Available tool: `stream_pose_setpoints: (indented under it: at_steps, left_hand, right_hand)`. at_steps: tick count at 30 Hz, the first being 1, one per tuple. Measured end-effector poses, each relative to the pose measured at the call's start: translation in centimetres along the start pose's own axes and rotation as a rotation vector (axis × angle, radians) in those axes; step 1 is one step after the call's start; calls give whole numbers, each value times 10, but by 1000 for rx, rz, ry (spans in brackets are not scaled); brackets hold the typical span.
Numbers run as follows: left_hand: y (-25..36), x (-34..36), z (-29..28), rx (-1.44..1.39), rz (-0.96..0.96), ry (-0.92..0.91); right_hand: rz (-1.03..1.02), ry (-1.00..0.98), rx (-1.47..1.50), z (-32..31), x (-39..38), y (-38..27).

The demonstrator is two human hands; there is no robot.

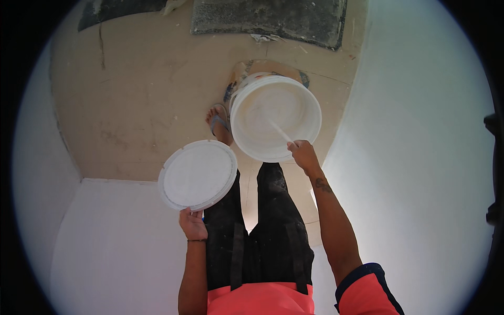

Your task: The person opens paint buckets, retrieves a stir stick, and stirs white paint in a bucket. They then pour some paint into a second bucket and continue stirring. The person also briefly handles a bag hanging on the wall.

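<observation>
My left hand (193, 224) is closed on the near rim of a round white bucket lid (197, 176), held out in front of my left leg. To its right is a white plastic bucket (241, 143), its open mouth facing up toward me. My right hand (303, 155) is closed around the upper end of a thin white stick (281, 130), at the bucket's near right rim. The stick slants down and to the left into the bucket. A pale, whitish surface shows inside; what it is cannot be made out.
A printed brown bag or sheet (273, 66) lies behind the bucket. My sandalled foot (217, 119) stands on the dusty tan floor (142, 115) just left of it. Farther off lies a dark, stained mat or board (268, 21). White walls (415, 131) rise on both sides.
</observation>
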State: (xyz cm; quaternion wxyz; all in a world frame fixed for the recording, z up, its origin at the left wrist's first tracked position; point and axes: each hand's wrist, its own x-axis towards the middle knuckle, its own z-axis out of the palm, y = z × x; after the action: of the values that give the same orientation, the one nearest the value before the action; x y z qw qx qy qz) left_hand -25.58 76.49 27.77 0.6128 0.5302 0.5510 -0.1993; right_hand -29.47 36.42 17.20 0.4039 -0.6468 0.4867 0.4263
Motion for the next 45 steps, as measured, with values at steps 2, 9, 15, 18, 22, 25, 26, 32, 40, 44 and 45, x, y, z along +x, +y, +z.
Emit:
stream_pose_setpoints:
  at_steps: [2, 9, 15, 18, 22, 25, 26, 32, 40, 44, 45]
  left_hand:
    - [0, 1, 1, -10, -8, -1]
    - [2, 2, 4, -28, -6, 14]
    - [-5, 0, 0, -9, 9, 17]
    - [-7, 0, 0, 9, 21, 13]
    - [-9, 0, 1, -5, 29, 5]
    - [-9, 0, 3, 18, 31, -2]
    - [-9, -1, 3, 14, 17, -4]
    - [-9, -7, 4, 34, 15, 2]
    - [-13, -7, 4, 41, 38, -23]
    - [-13, -7, 3, 65, 42, -36]
    - [-13, -8, 3, 61, 43, -27]
  right_hand:
    - [-19, 30, -34, -3, -2, -2]
    - [-105, 19, -42, 8, 13, -2]
    - [-191, -12, -34, 18, 14, 1]
    - [-288, 34, -141, 26, 13, -5]
    - [-343, 79, -200, 39, 4, -11]
    - [-319, 18, -240, 43, -11, -14]
    - [-338, 31, -245, 42, -17, -15]
    - [-313, -45, -368, 21, -48, -16]
    - [-355, -77, -443, 4, -76, -5]
    - [-288, -82, -428, -12, -89, 3]
    - [-253, -107, -418, -14, -91, 4]
